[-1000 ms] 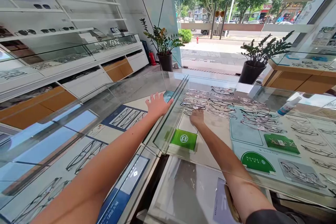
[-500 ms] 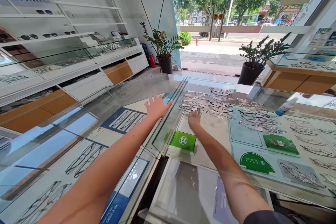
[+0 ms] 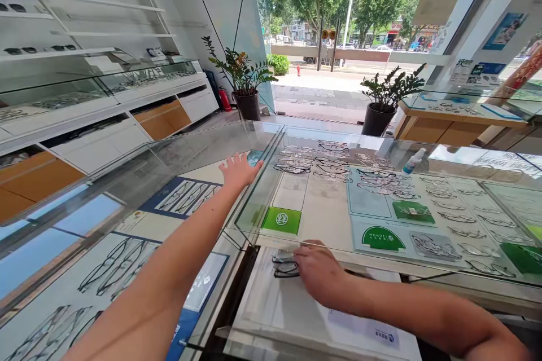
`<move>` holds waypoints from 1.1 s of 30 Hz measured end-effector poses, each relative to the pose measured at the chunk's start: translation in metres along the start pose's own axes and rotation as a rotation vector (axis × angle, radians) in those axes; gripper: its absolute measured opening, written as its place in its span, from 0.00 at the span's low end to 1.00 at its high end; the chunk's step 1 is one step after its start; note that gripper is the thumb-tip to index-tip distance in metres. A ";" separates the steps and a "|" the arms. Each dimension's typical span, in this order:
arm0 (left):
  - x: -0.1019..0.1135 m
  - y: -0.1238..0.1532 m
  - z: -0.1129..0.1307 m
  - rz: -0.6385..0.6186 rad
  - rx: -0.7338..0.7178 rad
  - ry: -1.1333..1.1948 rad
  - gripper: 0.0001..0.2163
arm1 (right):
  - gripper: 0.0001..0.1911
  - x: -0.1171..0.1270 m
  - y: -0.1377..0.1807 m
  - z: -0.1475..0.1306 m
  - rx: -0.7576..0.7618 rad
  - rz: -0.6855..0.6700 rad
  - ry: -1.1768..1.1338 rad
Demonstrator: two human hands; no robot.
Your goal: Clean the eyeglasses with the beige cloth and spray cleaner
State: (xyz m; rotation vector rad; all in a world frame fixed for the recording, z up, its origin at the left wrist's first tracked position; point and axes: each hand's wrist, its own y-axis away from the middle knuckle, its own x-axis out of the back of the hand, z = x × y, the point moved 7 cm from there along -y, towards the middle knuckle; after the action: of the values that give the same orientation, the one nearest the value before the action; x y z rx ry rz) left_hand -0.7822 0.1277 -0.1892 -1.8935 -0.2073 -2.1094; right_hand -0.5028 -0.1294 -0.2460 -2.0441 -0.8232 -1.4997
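My left hand (image 3: 239,172) rests with spread fingers on the top of the glass display case (image 3: 279,135), near its corner joint. Nothing is in it. Closed around eyeglasses (image 3: 286,268), my right hand (image 3: 319,273) is over the white pull-out tray (image 3: 262,316) at the near side of the case. The lenses and dark rims stick out to the left of my fingers; whether it is one pair or two I cannot tell. Rows of eyeglasses (image 3: 332,169) lie inside the case beyond. A green card (image 3: 282,219) lies at the case's near left.
A spray bottle (image 3: 414,161) stands toward the back right. More frames (image 3: 112,265) lie under the glass at left. Potted plants (image 3: 247,106) flank the doorway, and a shelf counter (image 3: 161,118) runs along the left wall.
My right hand has come back toward me from the rows inside the case, bringing eyeglasses over the white tray. My left hand stays on the glass. The view has turned slightly right.
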 end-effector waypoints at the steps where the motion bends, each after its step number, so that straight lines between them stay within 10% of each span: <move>1: 0.000 0.000 0.000 0.000 0.003 0.002 0.47 | 0.12 0.011 0.018 -0.016 0.043 -0.007 -0.032; 6: -0.001 -0.001 0.000 0.005 -0.012 0.002 0.47 | 0.16 0.111 0.043 -0.051 0.145 0.053 -0.227; 13: -0.002 0.000 -0.001 0.002 -0.009 0.007 0.47 | 0.19 0.230 -0.124 0.067 -0.107 0.195 0.222; 21: -0.001 0.004 -0.002 -0.010 -0.004 -0.013 0.46 | 0.11 0.206 -0.269 0.183 -0.268 0.094 0.382; 33: -0.001 0.006 -0.002 -0.030 0.010 -0.018 0.47 | 0.20 0.169 -0.317 0.236 -0.326 -0.003 0.450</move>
State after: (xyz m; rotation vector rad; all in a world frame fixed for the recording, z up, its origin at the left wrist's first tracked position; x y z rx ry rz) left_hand -0.7819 0.1213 -0.1911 -1.9156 -0.2518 -2.1077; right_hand -0.5304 0.2878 -0.1459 -1.7946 -0.4240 -2.0993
